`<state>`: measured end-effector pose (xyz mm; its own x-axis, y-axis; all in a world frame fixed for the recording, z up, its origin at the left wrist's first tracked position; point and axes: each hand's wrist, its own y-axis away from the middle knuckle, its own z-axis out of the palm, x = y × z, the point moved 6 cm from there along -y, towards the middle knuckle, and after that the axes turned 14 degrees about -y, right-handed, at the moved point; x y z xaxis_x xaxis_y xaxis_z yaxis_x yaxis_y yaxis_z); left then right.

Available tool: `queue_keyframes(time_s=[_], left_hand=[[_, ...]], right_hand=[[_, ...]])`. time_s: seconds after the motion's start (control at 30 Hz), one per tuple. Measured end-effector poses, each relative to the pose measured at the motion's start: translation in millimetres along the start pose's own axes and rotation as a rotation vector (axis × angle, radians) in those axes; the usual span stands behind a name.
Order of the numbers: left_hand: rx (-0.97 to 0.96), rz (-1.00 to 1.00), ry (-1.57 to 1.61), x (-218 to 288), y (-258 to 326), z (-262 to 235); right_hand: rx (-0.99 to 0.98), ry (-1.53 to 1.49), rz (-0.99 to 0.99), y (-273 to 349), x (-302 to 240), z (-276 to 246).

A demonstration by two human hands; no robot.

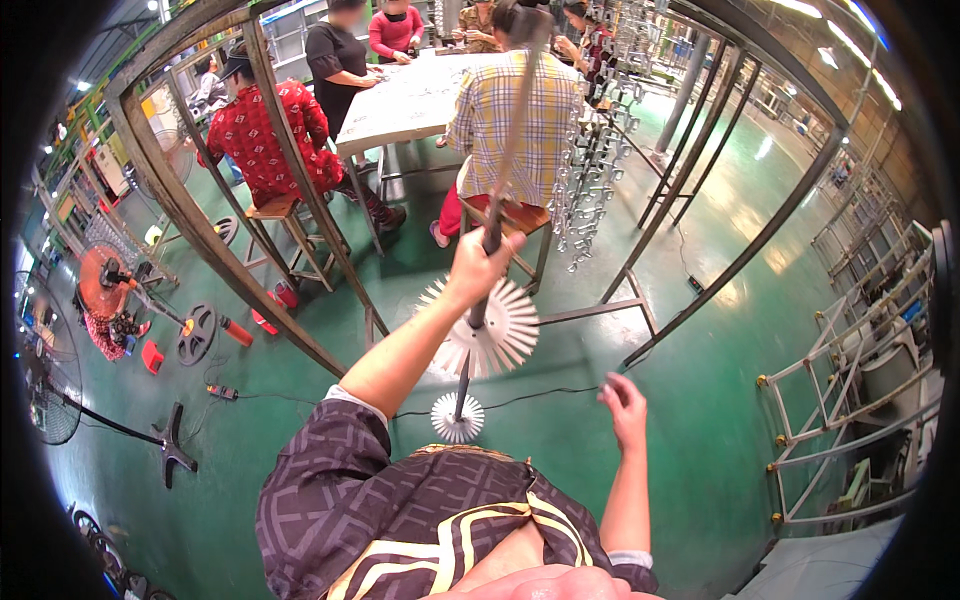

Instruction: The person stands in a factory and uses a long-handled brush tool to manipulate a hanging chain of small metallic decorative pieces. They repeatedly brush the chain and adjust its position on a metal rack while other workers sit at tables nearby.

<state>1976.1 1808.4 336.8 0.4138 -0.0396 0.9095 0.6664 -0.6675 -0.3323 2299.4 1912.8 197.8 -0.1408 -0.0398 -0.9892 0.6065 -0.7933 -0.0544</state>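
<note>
My left hand is wrapped round a dark upright rod, its arm stretched forward. Below that hand, a large white disc with radiating fins sits around the rod. A smaller white finned disc is lower down, close to the floor. My right hand is held out to the right of the discs, apart from them. Its fingers are loosely curled and spread from the thumb, with nothing seen between them.
A metal frame surrounds the rod. Beyond it, people work at a white table, one seated on a stool. Chains of metal parts hang at right. Fans stand left; a cable crosses the floor. Metal racks stand right.
</note>
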Motion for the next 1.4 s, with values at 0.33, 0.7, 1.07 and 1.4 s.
queue_keyframes(time_s=[0.33, 0.7, 1.07, 1.4], left_hand=[[-0.427, 0.235, 0.011, 67, 94, 130], [-0.72, 0.29, 0.024, 96, 113, 238], [-0.193, 0.546, 0.046, 142, -113, 111], [0.109, 0.794, -0.415, 205, -218, 63]], right_hand=[[-0.35, 0.121, -0.356, -26, -190, 81], [-0.072, -0.156, -0.361, -24, -188, -2], [0.388, -0.05, -0.575, -61, -200, -93], [0.587, 0.121, -0.713, -89, -223, -156]])
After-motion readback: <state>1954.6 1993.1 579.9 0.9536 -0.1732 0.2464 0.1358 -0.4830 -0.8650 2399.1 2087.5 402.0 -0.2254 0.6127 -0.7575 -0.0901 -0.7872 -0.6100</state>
